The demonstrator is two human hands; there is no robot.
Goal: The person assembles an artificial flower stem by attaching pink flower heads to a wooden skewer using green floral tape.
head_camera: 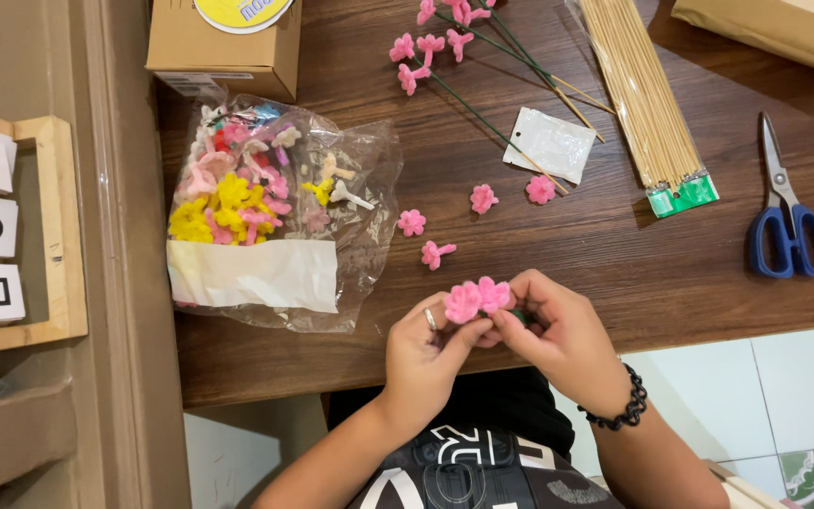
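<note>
Blue-handled steel scissors (788,226) on brown wooden desk (614,273); bundle of bamboo skewers (643,94) beside; clear plastic bag of mixed flowers (266,207) left.

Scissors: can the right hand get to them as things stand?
Probably yes, once it lets go. The right hand is pinching the pink fuzzy flowers together with the left hand. The blue-handled scissors lie flat on the wooden table to its right, with bare tabletop between.

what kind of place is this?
Likely a home craft desk: a wooden table with a bag of fuzzy flowers, bamboo skewers and blue scissors. Both hands hold pink flowers.
</note>
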